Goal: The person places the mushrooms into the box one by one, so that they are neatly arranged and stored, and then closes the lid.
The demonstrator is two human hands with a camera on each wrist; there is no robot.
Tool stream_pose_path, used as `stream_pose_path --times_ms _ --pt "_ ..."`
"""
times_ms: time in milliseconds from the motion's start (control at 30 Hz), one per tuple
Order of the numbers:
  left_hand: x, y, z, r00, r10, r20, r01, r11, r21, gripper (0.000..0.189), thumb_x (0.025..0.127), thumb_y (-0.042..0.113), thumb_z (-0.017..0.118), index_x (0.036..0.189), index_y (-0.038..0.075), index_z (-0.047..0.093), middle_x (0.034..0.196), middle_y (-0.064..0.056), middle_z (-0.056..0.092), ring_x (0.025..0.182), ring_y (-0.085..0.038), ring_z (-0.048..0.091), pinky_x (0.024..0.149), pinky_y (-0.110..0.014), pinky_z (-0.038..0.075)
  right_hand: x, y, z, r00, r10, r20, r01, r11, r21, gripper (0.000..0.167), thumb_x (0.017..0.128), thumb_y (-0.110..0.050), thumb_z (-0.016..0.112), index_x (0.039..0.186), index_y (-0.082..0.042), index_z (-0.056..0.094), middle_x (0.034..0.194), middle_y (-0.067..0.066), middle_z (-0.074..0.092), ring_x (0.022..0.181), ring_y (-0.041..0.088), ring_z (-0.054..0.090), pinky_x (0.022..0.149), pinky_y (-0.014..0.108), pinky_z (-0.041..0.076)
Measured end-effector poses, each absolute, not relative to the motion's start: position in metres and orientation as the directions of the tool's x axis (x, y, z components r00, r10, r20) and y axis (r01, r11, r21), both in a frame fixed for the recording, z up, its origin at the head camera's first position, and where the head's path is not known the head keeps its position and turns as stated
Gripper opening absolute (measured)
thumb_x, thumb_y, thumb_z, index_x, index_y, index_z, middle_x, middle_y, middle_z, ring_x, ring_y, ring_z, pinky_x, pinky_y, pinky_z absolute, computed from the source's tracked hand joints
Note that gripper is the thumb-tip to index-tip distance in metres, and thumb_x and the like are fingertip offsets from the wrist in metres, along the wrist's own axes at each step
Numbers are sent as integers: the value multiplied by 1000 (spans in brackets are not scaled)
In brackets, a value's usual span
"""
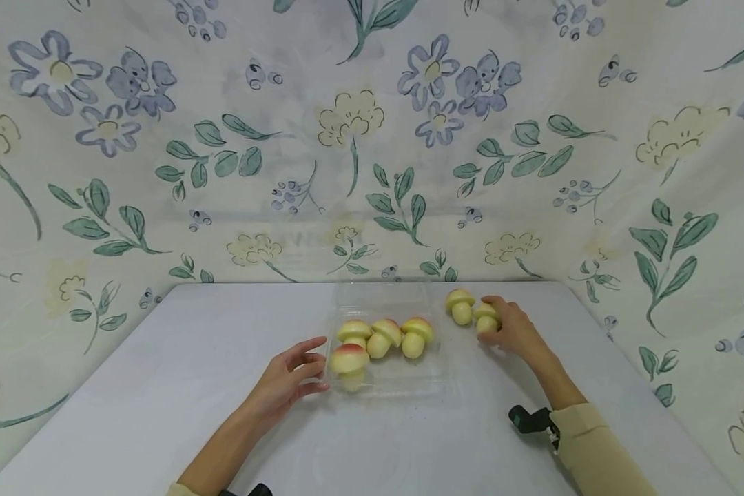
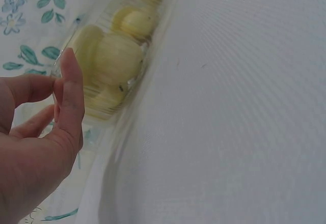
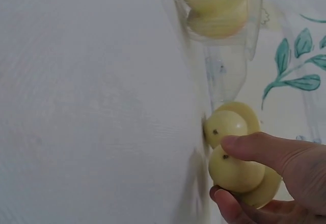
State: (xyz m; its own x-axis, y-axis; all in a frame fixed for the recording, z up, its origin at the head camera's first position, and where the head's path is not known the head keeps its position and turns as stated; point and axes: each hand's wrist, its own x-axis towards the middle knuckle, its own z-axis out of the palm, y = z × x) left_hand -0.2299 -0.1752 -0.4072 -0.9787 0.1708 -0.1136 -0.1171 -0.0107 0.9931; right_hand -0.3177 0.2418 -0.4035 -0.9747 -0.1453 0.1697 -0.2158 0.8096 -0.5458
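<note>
A clear plastic container (image 1: 389, 387) holds several yellow mushroom-shaped pieces with reddish caps, one of them a front-left mushroom (image 1: 350, 361). Spread, relaxed fingers of my left hand (image 1: 285, 382) rest along the container's left wall; in the left wrist view the left hand (image 2: 46, 142) has its fingertips right at that wall. To the right of the container, my right hand (image 1: 513, 332) grips a yellow mushroom (image 3: 237, 170) between thumb and fingers. Just left of the gripped one, a second loose mushroom (image 1: 461, 308) stands stem down on the table.
The container's transparent lid (image 1: 381, 294) stands up behind it. A white table (image 1: 372, 448) lies under everything, backed by a flower-patterned cloth (image 1: 310, 200). A black wrist device (image 1: 530, 420) sits by the right sleeve (image 1: 595, 448).
</note>
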Motion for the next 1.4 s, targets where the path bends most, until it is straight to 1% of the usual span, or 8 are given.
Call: stream_pose_path --times_ms 133,333,600,867,1033,1167,1267,1400 --pt "-229 -176 -407 -979 170 -109 -112 -11 994 56 96 6 59 148 6 38 105 -2 51 89 -13 54 80 -29 61 -317 241 -399 -969 -153 195 -236 813 -532 70 84 -15 76 143 -7 40 123 30 52 99 35 54 79 46 50" --pt "-229 -177 -407 -978 178 -105 -110 -15 994 57 96 6 59 148 6 38 105 -2 51 89 -12 55 80 -29 61 -314 236 -388 -966 -161 202 -245 815 -525 70 84 -16 76 144 -7 40 127 29 51 106 37 54 86 52 49" --pt "-228 -177 -408 -978 176 -107 -111 -14 994 57 96 6 59 149 6 37 106 -2 51 89 -12 54 81 -29 60 -307 228 -376 -948 -187 258 -298 807 -510 70 83 -16 78 143 -6 42 124 29 53 104 37 55 87 54 49" --pt "-229 -177 -409 -979 171 -109 -113 -11 994 56 96 6 58 148 6 38 105 -2 51 88 -13 55 80 -29 60 -301 223 -368 -929 -217 301 -346 800 -490 69 82 -17 78 141 -7 44 118 27 55 98 33 55 80 47 48" --pt "-230 -176 -408 -979 165 -116 -118 -5 993 56 96 6 58 148 6 38 105 -2 51 89 -13 54 80 -29 61 -298 220 -364 -918 -235 320 -373 787 -492 69 81 -15 79 141 -8 45 117 26 55 96 33 55 80 45 49" --pt "-231 -176 -407 -979 168 -116 -117 3 993 56 96 7 58 149 6 38 106 -2 51 90 -14 54 80 -28 61 -295 214 -360 -906 -244 345 -396 777 -490 68 80 -13 80 139 -7 46 113 22 56 92 31 57 76 40 50" --pt "-232 -176 -408 -979 168 -117 -119 4 993 56 96 7 58 149 6 38 105 -2 51 90 -14 54 80 -28 61 -292 210 -356 -908 -250 337 -397 772 -496 69 79 -12 80 139 -8 46 112 21 56 90 29 60 75 37 52" --pt "-231 -176 -409 -978 170 -122 -124 -5 992 56 96 6 58 149 6 37 105 -2 51 89 -13 54 80 -29 61 -286 204 -351 -912 -270 309 -399 760 -513 70 80 -13 80 141 -9 45 116 23 54 91 28 61 77 38 54"
